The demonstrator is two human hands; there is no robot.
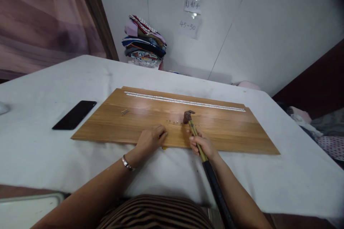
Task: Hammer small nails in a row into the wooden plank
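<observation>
My right hand (202, 145) is wrapped around the handle of a claw hammer (202, 154), gripping it close to the head. The rusty head is over the middle of a wooden board (236, 132), near a short row of small nail heads (174, 122); I cannot tell whether it touches them. On the board's near edge rests my left hand (153, 136), its fingers curled in and partly hidden, with no object visible in it. A few loose nails (125, 112) lie on the board to the left.
Two pale measuring strips (185, 101) run along the board's far side. A black phone (75, 115) lies left of the board on the white-covered table (40, 93). Folded clothes (145, 43) are stacked behind the table, by a wall with handwritten paper signs (189, 27).
</observation>
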